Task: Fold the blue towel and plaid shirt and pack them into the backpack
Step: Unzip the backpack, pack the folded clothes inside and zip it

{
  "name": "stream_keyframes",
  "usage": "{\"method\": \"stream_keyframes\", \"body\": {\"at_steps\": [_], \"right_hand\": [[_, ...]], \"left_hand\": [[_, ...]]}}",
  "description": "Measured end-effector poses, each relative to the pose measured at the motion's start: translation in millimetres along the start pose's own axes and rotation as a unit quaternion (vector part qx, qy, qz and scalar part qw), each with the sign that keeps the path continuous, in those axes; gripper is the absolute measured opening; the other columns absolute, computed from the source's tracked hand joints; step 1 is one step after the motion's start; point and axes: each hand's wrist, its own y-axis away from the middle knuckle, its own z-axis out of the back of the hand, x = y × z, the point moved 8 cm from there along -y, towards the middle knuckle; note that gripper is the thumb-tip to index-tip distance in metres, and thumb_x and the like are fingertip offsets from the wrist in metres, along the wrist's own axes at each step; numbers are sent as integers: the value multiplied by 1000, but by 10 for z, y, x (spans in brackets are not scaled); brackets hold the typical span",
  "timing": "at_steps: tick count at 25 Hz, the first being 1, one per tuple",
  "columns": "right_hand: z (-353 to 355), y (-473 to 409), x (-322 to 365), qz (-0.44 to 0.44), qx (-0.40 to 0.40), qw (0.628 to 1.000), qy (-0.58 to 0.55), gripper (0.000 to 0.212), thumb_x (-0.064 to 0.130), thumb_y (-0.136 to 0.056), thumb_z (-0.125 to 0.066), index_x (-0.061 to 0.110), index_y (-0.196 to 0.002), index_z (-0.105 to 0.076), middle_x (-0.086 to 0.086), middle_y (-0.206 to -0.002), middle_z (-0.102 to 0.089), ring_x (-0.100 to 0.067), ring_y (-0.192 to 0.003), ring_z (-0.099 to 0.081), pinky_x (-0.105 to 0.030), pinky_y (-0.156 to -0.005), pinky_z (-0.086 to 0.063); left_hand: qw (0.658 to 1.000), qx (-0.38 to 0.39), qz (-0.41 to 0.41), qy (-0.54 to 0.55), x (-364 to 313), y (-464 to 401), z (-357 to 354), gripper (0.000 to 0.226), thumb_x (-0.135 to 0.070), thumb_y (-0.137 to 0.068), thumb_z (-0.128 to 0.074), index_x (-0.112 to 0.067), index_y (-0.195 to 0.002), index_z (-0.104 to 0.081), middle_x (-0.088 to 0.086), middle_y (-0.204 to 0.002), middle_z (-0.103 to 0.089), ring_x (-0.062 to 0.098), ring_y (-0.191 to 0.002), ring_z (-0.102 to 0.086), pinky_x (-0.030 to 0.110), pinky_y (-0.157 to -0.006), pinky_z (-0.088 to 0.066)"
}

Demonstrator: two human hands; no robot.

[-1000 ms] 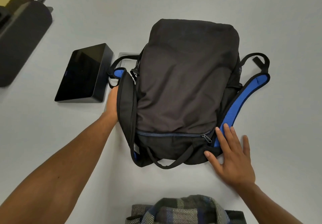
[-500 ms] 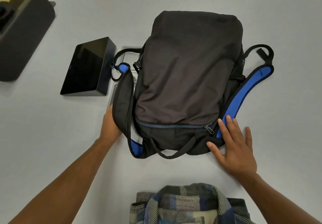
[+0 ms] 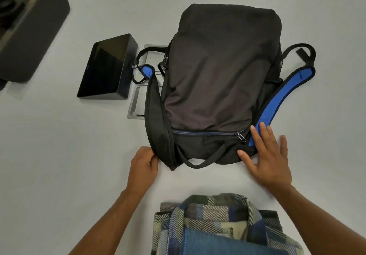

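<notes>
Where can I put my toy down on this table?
Bare table lies left of the left hand, below the black box. More is right of the backpack. It is crowded between the backpack and the plaid shirt, where the right hand rests.

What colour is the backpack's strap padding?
Bright blue, on the strap padding, seen in the head view.

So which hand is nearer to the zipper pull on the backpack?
Right. The right hand lies flat just beside the zipper pull; the left hand pinches the backpack at its opposite corner.
</notes>
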Motion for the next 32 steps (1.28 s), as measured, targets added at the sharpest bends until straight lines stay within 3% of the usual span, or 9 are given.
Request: {"method": "stream_keyframes", "body": {"at_steps": [3, 7, 12, 16, 18, 24, 28, 30, 32], "right_hand": [[23, 7, 7, 1, -14, 1000, -15, 82, 75, -92, -20, 27, -158, -11, 4, -165, 0, -15, -152, 4, -52, -122, -2], [126, 28, 37, 8, -41, 997, -65, 86, 73, -89, -29, 24, -157, -13, 0, -166, 0, -19, -152, 1, -56, -121, -6], [152, 35, 109, 55, -43, 996, -56, 102, 83, -79, -37, 21, -157, -16, -4, -166, -4, -22, -152, -1, -60, -119, -7], [147, 37, 105, 48, -41, 996, -58, 103, 85, -78, -35, 21, -156, -18, -4, -165, -5, -21, -152, -2, -61, -118, -9], [158, 41, 107, 46, -44, 996, -62, 102, 85, -79, -36, 21, -156, -18, -4, -165, -6, -20, -152, -2, -60, -119, -10], [136, 37, 101, 42, -33, 997, -59, 99, 85, -80, -34, 24, -155, -17, -2, -165, -8, -18, -152, -2, -57, -120, -9], [135, 31, 89, 24, -33, 997, -61, 97, 84, -81, -33, 24, -155, -18, 0, -165, -10, -15, -152, -2, -53, -121, -7], [147, 32, 79, 15, -37, 997, -63, 96, 83, -82, -35, 22, -155, -21, -1, -165, -12, -15, -152, -4, -52, -122, -7], [149, 25, 89, 15, -36, 997, -61, 96, 82, -82, -35, 21, -155, -21, -1, -165, -13, -15, -152, -4, -51, -122, -7]], "left_hand": [[997, 23, 69, 20, -10, 72, -22, 4, 0, -85, -69, -2, -87, -66, -2, -76, -60, 14, -68, -57, 26, -70, -46], [983, 91, 139, 72, -50, -9, -79, 15, -14, -85, -73, -11, -99, -68, -6, -82, -66, 7, -74, -62, 26, -77, -52], [983, 170, 63, 36, -124, -88, -93, 53, -32, -78, -80, -19, -124, -59, -10, -119, -52, 9, -108, -50, 25, -91, -45], [981, 161, 60, 96, -198, -207, 31, 28, -34, -81, -74, -17, -101, -64, -11, -112, -54, 0, -97, -53, 7, -78, -42], [976, 174, 56, 118, -284, -327, 53, 24, -30, -84, -72, -9, -92, -65, -10, -106, -58, -4, -90, -55, 8, -71, -44], [994, 75, -23, 79, -536, -660, 9, 20, -32, -88, -70, -18, -80, -59, -12, -83, -55, 7, -84, -53, 8, -72, -39], [996, 34, -64, 48, -420, -728, -146, 22, -37, -91, -65, -21, -78, -55, -8, -74, -53, 13, -74, -50, 32, -73, -50], [994, 22, -111, 7, -393, -777, -166, 26, -42, -90, -62, -18, -82, -58, -7, -73, -53, 13, -70, -50, 38, -69, -53], [988, 7, -155, -27, -383, -834, -134, 34, -49, -88, -62, -17, -98, -60, -2, -83, -55, 14, -73, -52, 36, -69, -55]]}}
